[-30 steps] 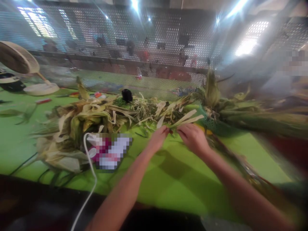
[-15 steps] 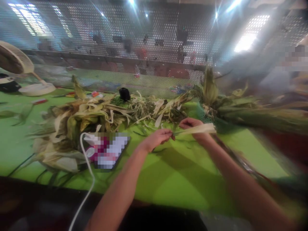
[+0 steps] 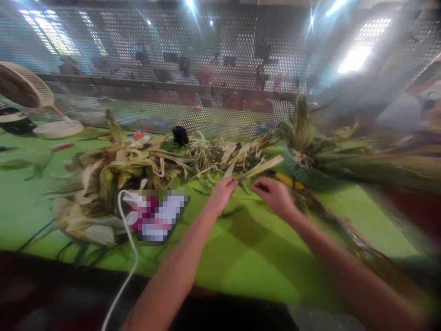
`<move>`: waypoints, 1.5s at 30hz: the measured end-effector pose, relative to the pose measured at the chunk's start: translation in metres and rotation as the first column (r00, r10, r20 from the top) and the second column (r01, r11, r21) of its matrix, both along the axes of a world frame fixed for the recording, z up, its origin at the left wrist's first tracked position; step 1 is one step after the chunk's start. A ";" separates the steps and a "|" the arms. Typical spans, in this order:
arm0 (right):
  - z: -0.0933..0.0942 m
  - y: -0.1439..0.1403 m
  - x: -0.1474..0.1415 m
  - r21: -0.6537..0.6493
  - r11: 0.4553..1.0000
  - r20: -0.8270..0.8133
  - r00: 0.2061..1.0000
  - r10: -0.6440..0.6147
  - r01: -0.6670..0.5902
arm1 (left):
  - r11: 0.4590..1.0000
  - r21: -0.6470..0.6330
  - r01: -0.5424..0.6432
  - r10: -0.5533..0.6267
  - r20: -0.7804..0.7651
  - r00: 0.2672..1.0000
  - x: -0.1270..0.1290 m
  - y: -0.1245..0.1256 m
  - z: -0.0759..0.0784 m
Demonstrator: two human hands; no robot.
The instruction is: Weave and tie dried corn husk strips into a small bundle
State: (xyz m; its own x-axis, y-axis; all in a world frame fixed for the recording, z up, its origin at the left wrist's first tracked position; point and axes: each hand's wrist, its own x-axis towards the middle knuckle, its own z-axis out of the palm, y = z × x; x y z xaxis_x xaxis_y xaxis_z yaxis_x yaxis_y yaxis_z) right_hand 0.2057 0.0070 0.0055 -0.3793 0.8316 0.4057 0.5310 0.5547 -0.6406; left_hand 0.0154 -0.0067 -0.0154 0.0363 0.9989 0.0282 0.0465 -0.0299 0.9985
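Between the hands and the near edge of the desk (image 3: 262,257) lies a broad stretch of bare green surface, the only open room; the dark edge runs under both forearms. Just beyond the fingertips a long heap of husks (image 3: 144,161) runs to the left, with a small black object (image 3: 180,135) on it. Behind the heap a perforated screen (image 3: 220,82) closes off the far side. Left of the left hand sit a blurred-out packet (image 3: 156,216) and a white cable (image 3: 127,257) that runs down over the near edge. Farther left stands a small fan (image 3: 31,92). Right of the right hand a green mesh basket (image 3: 306,177) holds unpeeled corn (image 3: 344,156), and a blur hides the desk's right edge.

The left hand (image 3: 222,193) reaches forward with the arm nearly straight, thumb and fingers pinched on the lower end of a pale husk strip (image 3: 262,168), which slants up and to the right from the pinch. The right hand (image 3: 274,195) comes in from the lower right, fingers curled and close to the left hand; motion blur keeps me from telling whether it grips the strip.
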 end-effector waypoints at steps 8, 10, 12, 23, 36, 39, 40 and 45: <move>0.021 -0.015 -0.005 0.381 0.896 0.513 0.858 0.000 -0.228 | 0.966 0.241 0.097 0.099 -0.687 0.720 0.010 -0.009 0.000; 0.026 -0.013 0.000 0.348 0.904 0.565 0.825 0.008 -0.247 | 0.961 0.205 0.186 0.035 -0.757 0.652 0.012 -0.010 0.002; 0.032 -0.013 0.005 0.320 0.922 0.609 0.793 -0.024 -0.218 | 0.945 0.188 0.268 -0.015 -0.792 0.610 0.013 -0.011 0.005; 0.057 -0.027 -0.001 0.134 0.973 0.708 0.705 0.039 -0.188 | 0.954 0.216 0.207 0.002 -0.695 0.719 0.010 -0.013 0.008; 0.041 -0.019 -0.006 0.291 0.915 0.623 0.781 0.041 -0.281 | 0.979 0.173 0.107 0.066 -0.768 0.637 0.017 -0.011 0.004; 0.047 -0.008 0.003 0.214 0.950 0.479 0.872 0.100 -0.226 | 0.947 0.196 0.255 -0.032 -0.731 0.681 0.016 -0.015 0.009; 0.049 -0.003 0.006 0.156 0.964 0.418 0.899 0.132 -0.214 | 0.934 0.197 0.296 -0.090 -0.676 0.732 0.014 -0.015 0.011; 0.052 0.011 0.024 -0.346 0.892 0.046 0.945 0.325 -0.290 | 0.913 0.141 0.384 -0.358 -0.178 0.917 0.007 -0.016 0.014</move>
